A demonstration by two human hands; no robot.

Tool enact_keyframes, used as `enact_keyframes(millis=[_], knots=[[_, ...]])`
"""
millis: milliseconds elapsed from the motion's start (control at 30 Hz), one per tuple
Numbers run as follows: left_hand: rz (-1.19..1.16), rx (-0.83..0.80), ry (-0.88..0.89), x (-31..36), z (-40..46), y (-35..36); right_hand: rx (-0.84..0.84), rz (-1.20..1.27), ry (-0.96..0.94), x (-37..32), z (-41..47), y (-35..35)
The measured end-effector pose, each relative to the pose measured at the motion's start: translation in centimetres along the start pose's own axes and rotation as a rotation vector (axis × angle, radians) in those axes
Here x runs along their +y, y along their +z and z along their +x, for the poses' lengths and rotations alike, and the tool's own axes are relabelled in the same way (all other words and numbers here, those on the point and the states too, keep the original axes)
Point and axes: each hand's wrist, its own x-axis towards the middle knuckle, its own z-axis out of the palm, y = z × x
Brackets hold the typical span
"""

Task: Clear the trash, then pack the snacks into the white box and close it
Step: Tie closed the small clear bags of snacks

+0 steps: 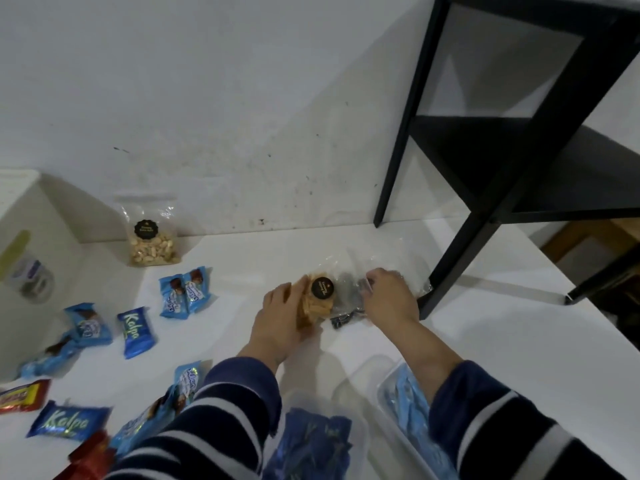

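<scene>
On the white table my left hand [282, 315] grips a clear bag of tan chips [317, 303] with a round black label. My right hand [389, 296] grips the crinkled clear top of a second plastic bag [346, 308] holding dark pieces, just right of the chips bag. Blue Kolpa bars [135, 332] and light blue wrapped snacks [183, 294] lie scattered at the left. A clear bag of peanuts [152, 237] stands against the wall. The white box [367, 382] sits at the near edge under my arms, with blue packets inside; my sleeves hide part of it.
A black metal shelf frame [450, 258] stands on the table right of my hands, its leg close to the plastic bag. A white container [31, 237] with a jar sits at the far left. Red wrappers [24, 396] lie at the bottom left.
</scene>
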Motion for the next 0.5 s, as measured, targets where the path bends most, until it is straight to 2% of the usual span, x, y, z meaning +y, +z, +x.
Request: enact_keyframes(millis=[167, 333, 500], knots=[[0.037, 0.118, -0.066, -1.0, -2.1, 0.5, -0.054, 0.372, 0.133, -1.3, 0.8, -1.0], [0.071, 0.148, -0.177, -1.3, -4.5, 0.2, -0.182, 0.396, 0.096, -3.1, 1.1, -2.6], [0.125, 0.129, -0.21, -1.7, -6.7, -0.7, -0.225, 0.374, 0.045, -4.5, 0.6, -3.4]])
